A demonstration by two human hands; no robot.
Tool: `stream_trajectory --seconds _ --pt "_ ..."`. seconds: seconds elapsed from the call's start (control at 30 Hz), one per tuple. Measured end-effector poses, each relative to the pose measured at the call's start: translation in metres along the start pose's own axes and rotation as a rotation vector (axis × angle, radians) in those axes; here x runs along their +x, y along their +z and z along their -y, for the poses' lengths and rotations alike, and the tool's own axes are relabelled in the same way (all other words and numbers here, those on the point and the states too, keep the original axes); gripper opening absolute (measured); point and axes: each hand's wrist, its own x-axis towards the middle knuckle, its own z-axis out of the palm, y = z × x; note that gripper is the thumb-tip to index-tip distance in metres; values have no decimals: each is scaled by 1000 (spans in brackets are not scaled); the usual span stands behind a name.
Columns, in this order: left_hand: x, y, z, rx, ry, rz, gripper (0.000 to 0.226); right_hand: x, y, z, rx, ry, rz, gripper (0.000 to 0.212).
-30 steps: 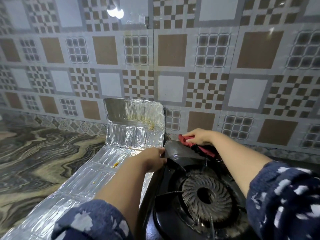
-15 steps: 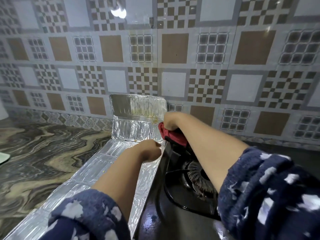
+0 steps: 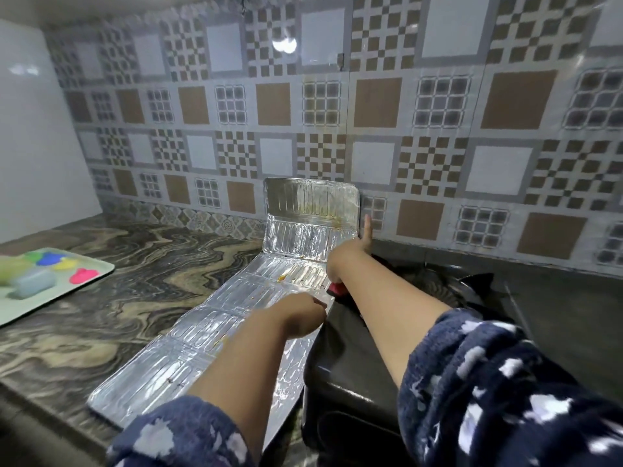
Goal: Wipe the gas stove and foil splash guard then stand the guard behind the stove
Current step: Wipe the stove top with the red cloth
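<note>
The black gas stove (image 3: 357, 372) sits at the right, its burner mostly hidden behind my right arm. The foil splash guard (image 3: 215, 328) lies flat on the counter to its left, its far panel (image 3: 310, 210) folded up against the tiled wall, with yellowish stains on it. My left hand (image 3: 300, 318) is closed on the stove's left edge. My right hand (image 3: 347, 261) presses a red cloth (image 3: 337, 291) at the stove's back left corner, thumb raised beside the upright foil panel.
A pale green tray (image 3: 84, 284) with several coloured plastic pieces lies on the marbled counter (image 3: 111, 318) at the far left. The patterned tile wall (image 3: 371, 129) runs behind everything. A white surface (image 3: 37, 129) closes the left side.
My right hand slid the red cloth left along the stove's back edge to its left corner and down. My view swung left, bringing the tray into sight. My left hand stayed on the stove's edge.
</note>
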Motion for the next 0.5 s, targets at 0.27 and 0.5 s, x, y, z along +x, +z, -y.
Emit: stream_trajectory --seconds 0.27,0.5 --pt "-43 7 13 -135 78 -8 36 -50 20 14 80 -27 -79 48" --pt "-45 10 26 -174 186 81 41 -76 23 35 151 14 -273 35"
